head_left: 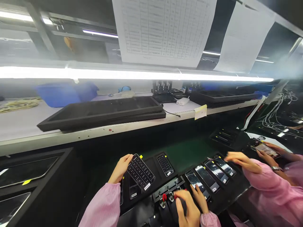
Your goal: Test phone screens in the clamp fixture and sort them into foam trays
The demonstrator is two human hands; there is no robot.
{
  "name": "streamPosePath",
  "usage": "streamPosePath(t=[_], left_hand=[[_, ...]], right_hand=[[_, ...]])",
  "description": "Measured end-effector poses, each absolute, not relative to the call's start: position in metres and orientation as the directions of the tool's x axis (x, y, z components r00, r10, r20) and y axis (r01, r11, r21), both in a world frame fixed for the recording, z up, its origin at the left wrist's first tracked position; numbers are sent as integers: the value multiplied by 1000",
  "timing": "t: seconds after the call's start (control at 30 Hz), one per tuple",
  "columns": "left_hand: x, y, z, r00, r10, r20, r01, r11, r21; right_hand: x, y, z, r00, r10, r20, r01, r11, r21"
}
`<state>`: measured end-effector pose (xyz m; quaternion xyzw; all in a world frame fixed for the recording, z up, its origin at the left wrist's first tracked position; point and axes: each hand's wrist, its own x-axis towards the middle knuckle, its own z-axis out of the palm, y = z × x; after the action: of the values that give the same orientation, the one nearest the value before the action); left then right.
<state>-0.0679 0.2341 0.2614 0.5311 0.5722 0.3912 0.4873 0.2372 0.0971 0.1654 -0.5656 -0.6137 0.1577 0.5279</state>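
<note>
Holding black, rectangular, glass-fronted phone (141,172) by edge, left hand (122,167). Right hand (188,206) curled near red-tipped metal clamp (162,203), grip unclear. Phone likely light, stiff, slippery, fragile; grasp edges.

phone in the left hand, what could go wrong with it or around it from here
The left hand grips the phone near one end, so it might slip and strike the phone partly hidden behind it.
A co-worker's hand shows close beside the right hand, so the two could bump.
</note>
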Motion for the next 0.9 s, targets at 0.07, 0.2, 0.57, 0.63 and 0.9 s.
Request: streamPosePath(t=[0.07,0.2,0.57,0.63,0.9], left_hand=[[-69,207,288,65,987,-147,170,134,976],[-69,162,322,83,982,-167,84,161,983],[-88,99,275,-109,957,-270,-96,260,961],[-92,85,244,-182,937,-298,-135,277,951],[-93,6,108,-503,759,-415,-166,386,907]], right_hand=[[201,90,211,131,926,354,416,272,-868],[162,90,261,-219,973,69,17,74,-997],[238,69,220,-353,936,9,220,93,-971],[325,74,198,-330,929,167,435,307,-846],[497,103,67,-430,802,414,675,590,-442]])
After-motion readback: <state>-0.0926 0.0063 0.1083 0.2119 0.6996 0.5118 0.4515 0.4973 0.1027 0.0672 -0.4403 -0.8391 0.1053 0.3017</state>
